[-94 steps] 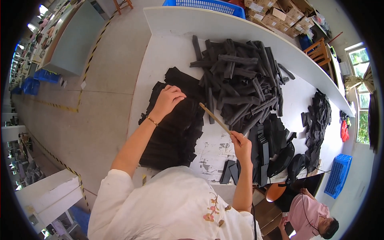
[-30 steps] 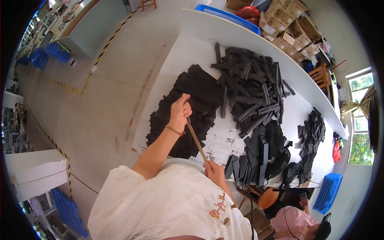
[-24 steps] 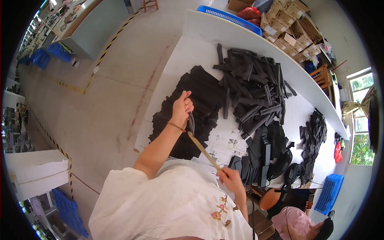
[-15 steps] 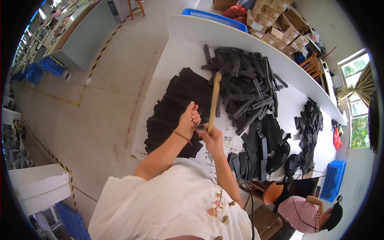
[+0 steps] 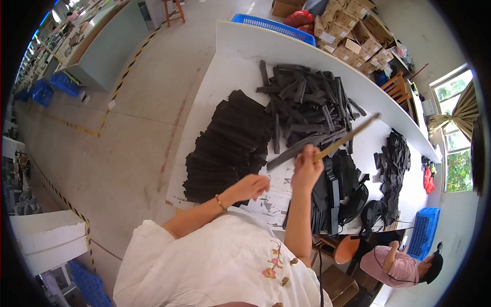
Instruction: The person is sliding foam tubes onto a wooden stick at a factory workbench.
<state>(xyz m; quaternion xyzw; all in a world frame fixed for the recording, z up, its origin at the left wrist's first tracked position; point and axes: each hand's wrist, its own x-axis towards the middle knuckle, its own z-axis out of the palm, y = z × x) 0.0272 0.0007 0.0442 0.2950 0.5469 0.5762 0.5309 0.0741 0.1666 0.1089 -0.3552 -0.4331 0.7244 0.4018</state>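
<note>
My right hand (image 5: 305, 166) is closed round a thin tan stick (image 5: 348, 139) that slants up to the right. At its fingertips lies a dark grey fabric strip (image 5: 289, 155); whether the fingers grip it I cannot tell. Over the table's front part, my left hand (image 5: 250, 188) has its fingers loosely curled, with nothing visible in them. Beside it spreads a layered stack of black strips (image 5: 225, 148). Past my right hand rises a loose heap of dark grey strips (image 5: 307, 94).
Black flat pieces and pouches (image 5: 345, 174) lie right of my right hand, with another black pile (image 5: 396, 171) farther right. A raised white board (image 5: 307, 53) edges the white table (image 5: 204, 105). A person in pink (image 5: 391, 263) sits at the lower right.
My right hand has moved right and a little up, and the stick has swung from near upright to slanting right. My left hand has dropped lower, apart from the right one.
</note>
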